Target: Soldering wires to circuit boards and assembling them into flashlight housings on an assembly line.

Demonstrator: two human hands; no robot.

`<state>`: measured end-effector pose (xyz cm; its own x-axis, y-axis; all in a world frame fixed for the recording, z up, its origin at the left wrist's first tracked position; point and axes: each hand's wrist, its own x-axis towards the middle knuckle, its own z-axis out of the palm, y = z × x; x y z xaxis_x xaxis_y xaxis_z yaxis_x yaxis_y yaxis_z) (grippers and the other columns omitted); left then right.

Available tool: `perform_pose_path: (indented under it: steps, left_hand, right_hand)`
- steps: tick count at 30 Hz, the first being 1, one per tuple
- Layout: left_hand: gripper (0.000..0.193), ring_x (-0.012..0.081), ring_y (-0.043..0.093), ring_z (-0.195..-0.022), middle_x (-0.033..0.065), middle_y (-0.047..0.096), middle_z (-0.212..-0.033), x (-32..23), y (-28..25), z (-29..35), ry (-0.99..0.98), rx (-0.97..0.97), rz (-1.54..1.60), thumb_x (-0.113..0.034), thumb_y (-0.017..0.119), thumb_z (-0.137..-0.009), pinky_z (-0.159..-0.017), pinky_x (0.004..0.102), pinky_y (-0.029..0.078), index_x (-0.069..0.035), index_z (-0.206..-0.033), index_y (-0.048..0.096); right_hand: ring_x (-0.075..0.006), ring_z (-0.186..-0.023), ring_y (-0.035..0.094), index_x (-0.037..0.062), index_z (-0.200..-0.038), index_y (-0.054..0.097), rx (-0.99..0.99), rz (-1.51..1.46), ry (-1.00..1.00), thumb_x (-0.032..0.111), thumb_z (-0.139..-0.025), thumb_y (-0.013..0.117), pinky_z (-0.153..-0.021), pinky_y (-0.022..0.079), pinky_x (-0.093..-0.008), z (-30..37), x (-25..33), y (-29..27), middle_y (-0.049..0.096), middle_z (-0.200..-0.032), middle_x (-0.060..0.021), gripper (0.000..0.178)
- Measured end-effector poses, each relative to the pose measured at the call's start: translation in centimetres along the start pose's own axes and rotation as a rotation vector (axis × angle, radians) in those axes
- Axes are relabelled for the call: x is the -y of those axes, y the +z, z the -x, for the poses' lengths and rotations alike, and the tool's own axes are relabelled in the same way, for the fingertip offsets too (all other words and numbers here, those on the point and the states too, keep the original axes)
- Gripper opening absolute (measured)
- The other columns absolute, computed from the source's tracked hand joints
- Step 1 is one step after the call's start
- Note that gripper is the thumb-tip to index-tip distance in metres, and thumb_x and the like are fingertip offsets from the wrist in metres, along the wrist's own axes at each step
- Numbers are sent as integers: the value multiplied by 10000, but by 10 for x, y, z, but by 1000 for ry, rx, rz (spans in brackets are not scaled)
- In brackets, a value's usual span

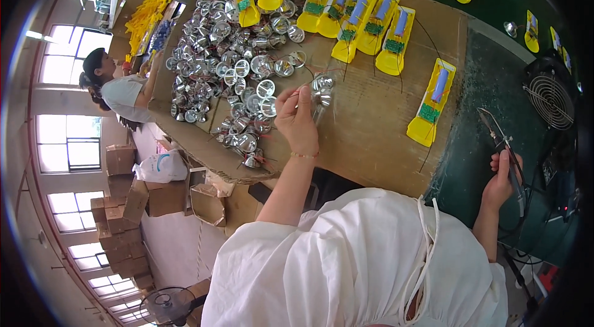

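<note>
Bright windows (68, 147) line a pale wall (52, 101) beyond stacked cartons (120, 231) and a light floor (170, 246).

Upper garment: white top (346, 253), loose cut, soft cloth with many folds and gathers. Left sleeve (244, 259) and right sleeve (494, 283): white, wide, forearms uncovered below them. White cord (427, 234), thin, two strands, running down the front. Left wrist: one slim bracelet (304, 155), strung band. Left hand (298, 124) and right hand (499, 183): ungloved.
</note>
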<state>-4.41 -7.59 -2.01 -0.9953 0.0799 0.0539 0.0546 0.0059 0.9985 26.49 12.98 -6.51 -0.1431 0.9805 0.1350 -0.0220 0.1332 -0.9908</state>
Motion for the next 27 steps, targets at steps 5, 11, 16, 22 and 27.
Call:
perform_pose_path:
  steps: [5,11,16,22,27]
  left_hand:
    - [113,118,567,-669,57,661,-764,-24,17,17,433,442,-392,-84,668,-781,-632,228,447,19,-827,673]
    - [134,80,516,-611,36,579,-648,-11,50,49,-265,790,-242,-120,664,-799,-547,233,414,5,-846,676]
    - [161,106,479,-575,52,537,-607,-6,64,57,35,832,-379,-151,670,-798,-529,249,381,9,-817,673]
    - [146,163,507,-595,72,532,-689,0,75,65,226,884,-446,-153,693,-763,-542,281,398,-11,-790,678]
    - [154,103,481,-640,33,533,-753,2,79,66,204,928,-506,-159,693,-775,-572,239,386,-7,-799,679]
  right_hand:
    - [-78,-606,525,-3,-915,579,-8,14,10,135,-842,595,-571,397,-185,3,4,1,602,-715,-52,156]
    - [-108,-645,574,-25,-939,565,49,-12,7,97,-832,602,-601,460,-206,18,34,16,610,-742,-96,166]
    - [-132,-646,583,-18,-880,549,327,12,-127,22,-745,663,-569,453,-228,36,49,21,605,-753,-109,181]
    - [-136,-603,579,-21,-873,531,430,147,-181,44,-767,645,-554,460,-239,39,53,37,608,-712,-109,168]
    - [-128,-586,576,-22,-864,535,403,165,-152,64,-778,648,-543,457,-238,41,44,41,608,-695,-99,166]
